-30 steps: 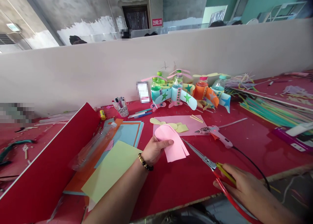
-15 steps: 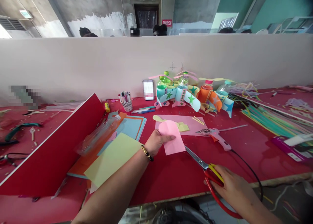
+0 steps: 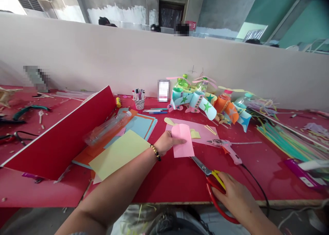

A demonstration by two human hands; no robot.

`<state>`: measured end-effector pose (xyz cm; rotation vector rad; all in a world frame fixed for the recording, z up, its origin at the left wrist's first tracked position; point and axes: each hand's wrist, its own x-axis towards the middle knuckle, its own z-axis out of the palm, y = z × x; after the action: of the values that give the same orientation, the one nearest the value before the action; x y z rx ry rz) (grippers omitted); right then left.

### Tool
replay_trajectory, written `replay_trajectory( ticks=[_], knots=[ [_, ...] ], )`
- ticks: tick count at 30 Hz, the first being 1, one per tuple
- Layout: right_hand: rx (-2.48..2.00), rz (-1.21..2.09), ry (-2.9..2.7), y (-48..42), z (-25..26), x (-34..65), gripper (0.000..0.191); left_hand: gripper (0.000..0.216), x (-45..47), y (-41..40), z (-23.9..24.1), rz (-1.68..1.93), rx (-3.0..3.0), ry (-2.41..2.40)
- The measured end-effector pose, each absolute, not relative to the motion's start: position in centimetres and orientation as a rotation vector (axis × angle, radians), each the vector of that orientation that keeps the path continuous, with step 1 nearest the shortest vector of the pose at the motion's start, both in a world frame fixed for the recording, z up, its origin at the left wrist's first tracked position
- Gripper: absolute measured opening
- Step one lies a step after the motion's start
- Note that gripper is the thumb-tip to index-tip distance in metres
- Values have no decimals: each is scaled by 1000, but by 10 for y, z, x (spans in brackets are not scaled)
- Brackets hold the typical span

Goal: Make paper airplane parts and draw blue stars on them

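Note:
My left hand [image 3: 166,143] pinches a folded pink paper piece [image 3: 183,141] and holds it just above the red table [image 3: 180,180]; a beaded bracelet sits on that wrist. My right hand [image 3: 232,194] grips the red and yellow handles of a pair of scissors [image 3: 208,171]. The scissor blades point up and left, their tip just under the lower right corner of the pink paper.
A pink glue gun [image 3: 226,148] with a black cord lies right of the paper. Coloured paper sheets [image 3: 120,149] and a clear plastic bottle [image 3: 108,127] lie to the left beside a red board [image 3: 61,139]. Decorated bottles [image 3: 203,103], a marker cup [image 3: 139,99] and straws [image 3: 285,137] stand behind.
The view has tilted down and shifted. My left hand has turned the pink paper so its cut strips no longer show. The scissors have drawn closer to the paper's lower edge.

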<state>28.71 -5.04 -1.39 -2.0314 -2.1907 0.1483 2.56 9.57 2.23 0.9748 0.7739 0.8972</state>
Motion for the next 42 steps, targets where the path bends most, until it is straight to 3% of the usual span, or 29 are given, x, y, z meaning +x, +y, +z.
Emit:
replay_trajectory(
  ticks=[11, 15, 18, 23, 29, 38, 42],
  knots=[
    [-1870, 447, -2230, -18, 13, 267, 29, 36, 24, 98, 21, 867, 1100, 770],
    [-1774, 516, -2013, 21, 49, 255, 43, 30, 24, 94, 25, 789, 1210, 791],
    [-1587, 750, -1908, 56, 64, 237, 47, 25, 24, 90, 29, 710, 1317, 812],
    [-1297, 1044, -1867, 96, 56, 215, 26, 27, 19, 97, 28, 663, 1375, 847],
    [-1203, 974, -1241, 112, 38, 234, 22, 22, 3, 121, 20, 795, 1288, 854],
    [-1143, 884, -1052, 113, 29, 237, 20, 15, 3, 128, 12, 962, 1055, 847],
    [-1162, 796, -1071, 112, 27, 237, 20, 21, 5, 123, 15, 916, 1034, 786]
  ],
)
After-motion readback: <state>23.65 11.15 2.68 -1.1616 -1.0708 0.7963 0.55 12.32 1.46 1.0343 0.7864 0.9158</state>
